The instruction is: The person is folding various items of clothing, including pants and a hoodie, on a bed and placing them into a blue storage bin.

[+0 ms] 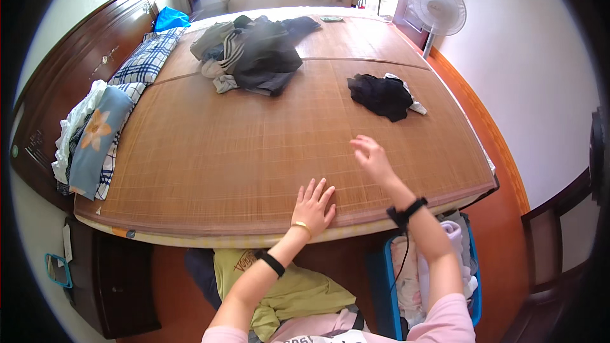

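Note:
My left hand (314, 207) rests on the woven bamboo mat (228, 152) near the bed's front edge, fingers spread and holding nothing. Farther right, my right hand (371, 156) is over the mat with its fingers loosely bent and apart; nothing shows in it. Beyond that hand lies a crumpled black garment (380, 96) with a white cloth (418, 106) sticking out beneath it. A larger pile of dark and grey clothes (269, 57) sits toward the far middle of the bed. Across my lap is a yellow-green shirt (295, 290) bearing printed writing.
A blue bin (394, 295) of folded clothes stands on the floor at my right. Plaid pillows (147, 59) and a folded flowered cloth (101, 136) line the headboard (90, 52). A standing fan (436, 7) is at the far right, a dark nightstand (121, 281) at left.

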`<action>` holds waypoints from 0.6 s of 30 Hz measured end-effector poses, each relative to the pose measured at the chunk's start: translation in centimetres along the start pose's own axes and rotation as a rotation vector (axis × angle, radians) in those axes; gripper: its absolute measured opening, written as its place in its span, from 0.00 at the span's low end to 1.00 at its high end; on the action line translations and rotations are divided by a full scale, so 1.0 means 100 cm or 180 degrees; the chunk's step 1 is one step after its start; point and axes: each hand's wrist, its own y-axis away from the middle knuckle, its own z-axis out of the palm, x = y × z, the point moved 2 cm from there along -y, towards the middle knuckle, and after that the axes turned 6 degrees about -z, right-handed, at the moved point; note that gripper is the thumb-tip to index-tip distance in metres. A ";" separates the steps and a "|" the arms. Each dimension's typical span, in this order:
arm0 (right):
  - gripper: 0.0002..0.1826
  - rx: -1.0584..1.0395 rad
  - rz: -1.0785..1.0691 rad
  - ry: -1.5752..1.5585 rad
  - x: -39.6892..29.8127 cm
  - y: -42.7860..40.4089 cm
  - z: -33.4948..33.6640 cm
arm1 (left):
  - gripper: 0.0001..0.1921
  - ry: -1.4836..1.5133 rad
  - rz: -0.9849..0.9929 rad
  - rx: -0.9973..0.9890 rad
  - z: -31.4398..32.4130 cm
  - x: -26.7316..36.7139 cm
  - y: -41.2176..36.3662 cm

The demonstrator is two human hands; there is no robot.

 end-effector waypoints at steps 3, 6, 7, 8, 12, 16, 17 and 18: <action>0.16 -0.0006 0.0851 0.0517 0.110 -0.060 0.016 | 0.27 0.0065 -0.0172 0.0045 0.006 0.001 -0.002; 0.20 -0.0402 0.1469 0.1029 0.195 -0.084 0.013 | 0.28 0.0029 -0.0251 0.0002 0.008 0.006 -0.008; 0.26 -0.0283 0.1688 0.0892 0.213 -0.082 0.019 | 0.28 -0.0025 -0.0290 -0.0015 0.009 0.006 -0.010; 0.27 -0.0247 0.1705 0.0861 0.229 -0.086 0.024 | 0.29 -0.0011 -0.0313 -0.0065 0.009 0.007 -0.011; 0.28 -0.0054 0.1839 0.0578 0.259 -0.094 0.038 | 0.28 0.0107 -0.0366 -0.0008 0.010 0.007 -0.013; 0.17 -0.0458 0.1353 -0.1057 0.204 -0.082 0.039 | 0.28 0.0131 -0.0364 0.0077 0.010 0.008 -0.014; 0.15 -0.0542 0.1073 -0.1383 0.171 -0.069 0.041 | 0.30 0.0090 -0.0338 -0.0007 0.010 0.008 -0.014; 0.15 -0.0742 0.1223 -0.1434 0.137 -0.059 0.049 | 0.31 0.0340 -0.0358 0.0227 0.008 0.008 -0.015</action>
